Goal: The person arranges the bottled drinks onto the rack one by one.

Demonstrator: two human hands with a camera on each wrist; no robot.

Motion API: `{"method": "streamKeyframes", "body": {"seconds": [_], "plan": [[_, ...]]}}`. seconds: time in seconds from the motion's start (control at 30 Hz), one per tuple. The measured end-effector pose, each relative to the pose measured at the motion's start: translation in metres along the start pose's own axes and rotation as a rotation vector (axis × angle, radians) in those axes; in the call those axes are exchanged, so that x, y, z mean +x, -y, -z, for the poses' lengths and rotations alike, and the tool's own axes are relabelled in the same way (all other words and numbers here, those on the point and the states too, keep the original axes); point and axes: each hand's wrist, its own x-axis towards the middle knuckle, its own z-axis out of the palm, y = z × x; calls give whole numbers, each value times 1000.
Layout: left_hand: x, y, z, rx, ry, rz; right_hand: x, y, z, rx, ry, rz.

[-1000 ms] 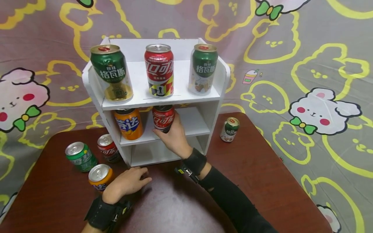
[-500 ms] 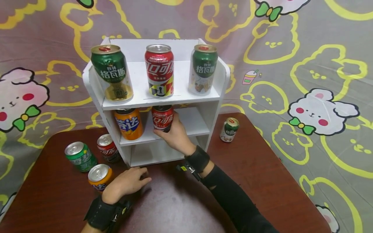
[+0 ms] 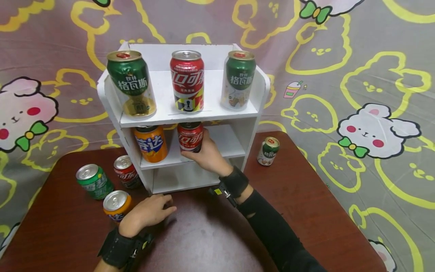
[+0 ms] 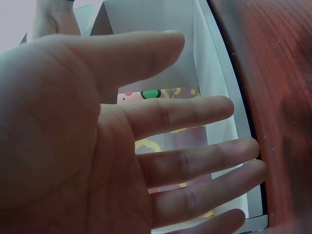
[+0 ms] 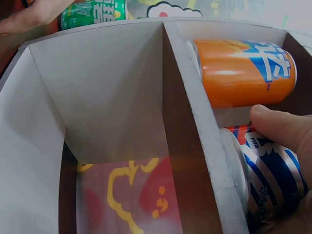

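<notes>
On the middle shelf of the white rack (image 3: pixel 200 118), my right hand (image 3: pixel 210 155) grips a red cola can (image 3: pixel 190 136), thumb and fingers around its side. In the right wrist view the same cola can (image 5: pixel 273 170) stands close to the shelf's front edge; whether its base touches the shelf is hard to tell. Left of it is an orange soda can (image 3: pixel 151 144). My left hand (image 3: pixel 151 210) is low over the table before the rack, beside another orange soda can (image 3: pixel 116 206). The left wrist view shows its fingers (image 4: pixel 195 160) spread, holding nothing.
Two green-topped kvass cans (image 3: pixel 130 85) and a red cola can (image 3: pixel 187 81) stand on the top shelf. A green can (image 3: pixel 95 182) and another red cola can (image 3: pixel 126 172) are left of the rack. A small kvass can (image 3: pixel 268 151) stands right.
My right wrist has moved slightly right, while the hand stays around the cola can in nearly the same spot. The left hand has not visibly moved.
</notes>
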Motion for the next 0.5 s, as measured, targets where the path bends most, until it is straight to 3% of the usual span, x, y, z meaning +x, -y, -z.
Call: {"method": "streamKeyframes", "body": {"seconds": [0.5], "plan": [[1,1,1,0,-1,6,4,0,6,-4,81,-25]]}}
